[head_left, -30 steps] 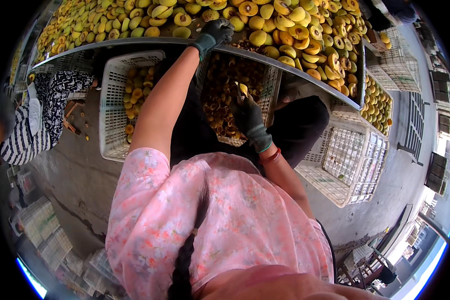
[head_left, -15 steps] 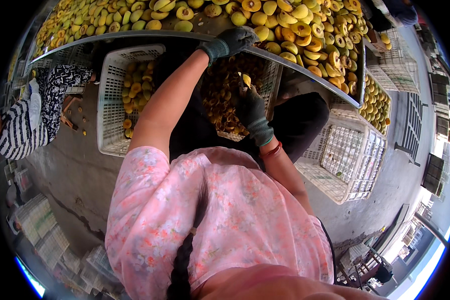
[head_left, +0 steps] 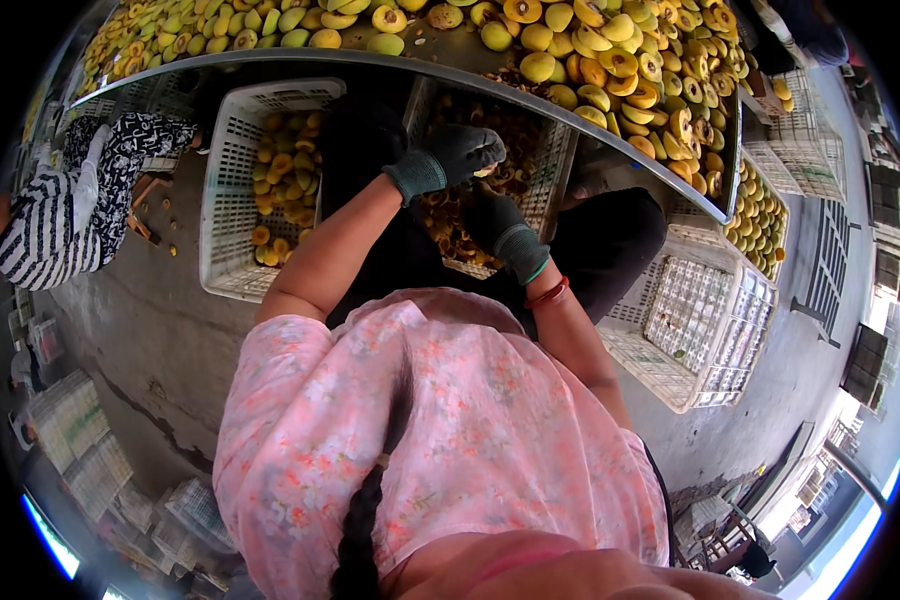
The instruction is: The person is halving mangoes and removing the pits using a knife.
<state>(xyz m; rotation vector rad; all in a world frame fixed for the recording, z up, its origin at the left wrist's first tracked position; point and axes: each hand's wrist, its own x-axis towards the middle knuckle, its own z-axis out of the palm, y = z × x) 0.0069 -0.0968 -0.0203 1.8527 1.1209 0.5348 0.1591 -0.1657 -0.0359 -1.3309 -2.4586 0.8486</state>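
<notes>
My left hand, in a dark grey-green knitted glove, is closed round a fruit half; only a pale bit of it shows at the fingertips. Just below and to the right, my right hand, gloved alike, has its fingers curled up toward the left hand. What it grips is hidden. Both hands are over a crate of dark orange-brown fruit pieces between my knees. Ahead, a metal-rimmed table bears a heap of halved yellow-green fruit, several with brown centres.
Left of my knees stands a white crate partly filled with fruit halves. On the right are a white plastic crate and another holding fruit. A person in striped clothing sits at the far left.
My left hand has come back from the table edge, down to my right hand. The yellow piece that showed above the right hand is now out of sight. My view has shifted slightly.
</notes>
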